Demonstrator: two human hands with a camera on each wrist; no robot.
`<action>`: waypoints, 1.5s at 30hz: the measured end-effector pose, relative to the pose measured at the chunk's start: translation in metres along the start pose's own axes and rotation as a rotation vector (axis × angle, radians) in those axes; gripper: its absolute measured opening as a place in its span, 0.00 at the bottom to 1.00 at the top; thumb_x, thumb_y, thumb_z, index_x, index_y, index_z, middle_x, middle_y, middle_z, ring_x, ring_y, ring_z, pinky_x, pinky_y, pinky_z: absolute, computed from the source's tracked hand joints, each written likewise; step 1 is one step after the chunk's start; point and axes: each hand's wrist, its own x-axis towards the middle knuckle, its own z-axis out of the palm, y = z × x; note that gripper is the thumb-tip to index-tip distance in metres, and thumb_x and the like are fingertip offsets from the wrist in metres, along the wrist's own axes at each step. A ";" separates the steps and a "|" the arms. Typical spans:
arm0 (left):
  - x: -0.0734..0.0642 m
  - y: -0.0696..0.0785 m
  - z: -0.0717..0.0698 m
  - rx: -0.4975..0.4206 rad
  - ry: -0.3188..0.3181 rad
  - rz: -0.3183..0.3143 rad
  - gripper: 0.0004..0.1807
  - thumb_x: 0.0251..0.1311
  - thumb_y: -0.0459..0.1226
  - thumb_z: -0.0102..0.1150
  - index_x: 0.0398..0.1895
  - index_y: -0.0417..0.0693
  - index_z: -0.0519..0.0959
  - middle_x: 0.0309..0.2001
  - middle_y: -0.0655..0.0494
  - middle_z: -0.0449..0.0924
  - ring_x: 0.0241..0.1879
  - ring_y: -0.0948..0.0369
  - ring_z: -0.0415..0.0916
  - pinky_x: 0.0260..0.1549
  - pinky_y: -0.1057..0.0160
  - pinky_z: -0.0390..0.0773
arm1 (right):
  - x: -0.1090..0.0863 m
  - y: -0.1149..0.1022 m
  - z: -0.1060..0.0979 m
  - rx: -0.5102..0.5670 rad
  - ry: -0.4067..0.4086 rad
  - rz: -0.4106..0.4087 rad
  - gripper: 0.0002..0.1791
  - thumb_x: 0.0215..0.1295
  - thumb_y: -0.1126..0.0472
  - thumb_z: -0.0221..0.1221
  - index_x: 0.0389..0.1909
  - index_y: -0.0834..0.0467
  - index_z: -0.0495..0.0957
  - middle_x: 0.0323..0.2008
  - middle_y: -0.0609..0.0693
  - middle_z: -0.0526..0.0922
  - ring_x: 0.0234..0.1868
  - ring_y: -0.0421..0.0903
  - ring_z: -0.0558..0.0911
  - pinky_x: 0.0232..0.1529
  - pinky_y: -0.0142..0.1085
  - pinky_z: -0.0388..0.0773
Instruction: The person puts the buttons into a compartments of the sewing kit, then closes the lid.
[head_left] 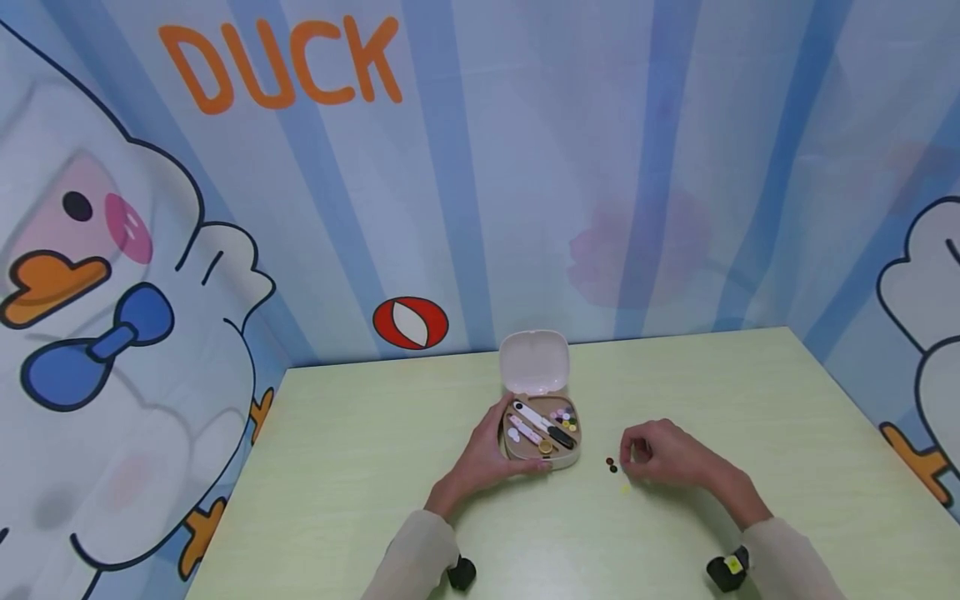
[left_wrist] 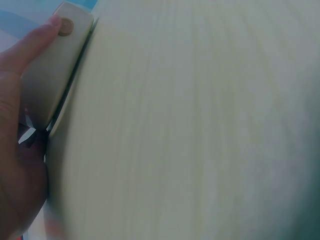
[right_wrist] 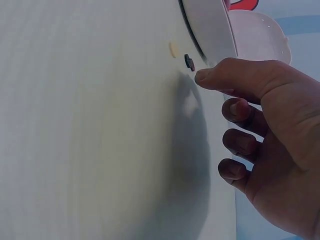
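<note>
With our left hand (head_left: 480,454) we are gripping a small box (head_left: 565,458) on the desk (head_left: 360,450), our fingers wrapping its left side and our thumb running along its front wall. In the left wrist view we are seeing that thumb reaching a round brown stud (left_wrist: 66,27) on the wall. The lid (head_left: 535,362) is standing raised at the back.

Inside the box we are seeing a slim white-and-black tool (head_left: 543,423) lying aslant, a pink-and-white stick (head_left: 526,430) beside it, a round golden piece (head_left: 545,447) near the front and coloured buttons (head_left: 566,418) at the right.

Our right hand (head_left: 663,452) is hovering to the right of the box, its fingers bending and its thumb coming near the forefinger; we are not able to tell whether they are pinching anything. Just beside it, a brown disc (head_left: 610,461) and a dark disc (head_left: 613,469) are lying close together on the desk, with a yellow disc (head_left: 625,489) near them.
</note>
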 end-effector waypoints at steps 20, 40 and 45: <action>-0.001 0.003 -0.002 0.001 0.001 -0.008 0.67 0.48 0.57 0.82 0.85 0.60 0.47 0.81 0.56 0.54 0.79 0.54 0.52 0.74 0.43 0.59 | 0.056 -0.016 -0.012 0.064 0.095 -0.006 0.03 0.65 0.65 0.70 0.35 0.54 0.84 0.21 0.40 0.69 0.24 0.38 0.68 0.26 0.32 0.66; 0.000 0.000 0.001 0.016 0.007 -0.003 0.68 0.47 0.58 0.81 0.85 0.60 0.46 0.81 0.56 0.54 0.78 0.53 0.54 0.74 0.42 0.60 | 0.094 -0.027 0.002 0.150 0.159 0.105 0.02 0.68 0.62 0.68 0.37 0.56 0.85 0.24 0.46 0.73 0.27 0.44 0.71 0.26 0.33 0.66; 0.000 0.000 0.000 0.014 0.008 -0.007 0.68 0.47 0.58 0.81 0.85 0.60 0.46 0.81 0.55 0.54 0.78 0.53 0.54 0.73 0.42 0.60 | 0.097 -0.027 0.004 0.145 0.156 0.132 0.02 0.69 0.62 0.68 0.37 0.57 0.84 0.25 0.47 0.74 0.27 0.44 0.71 0.26 0.33 0.66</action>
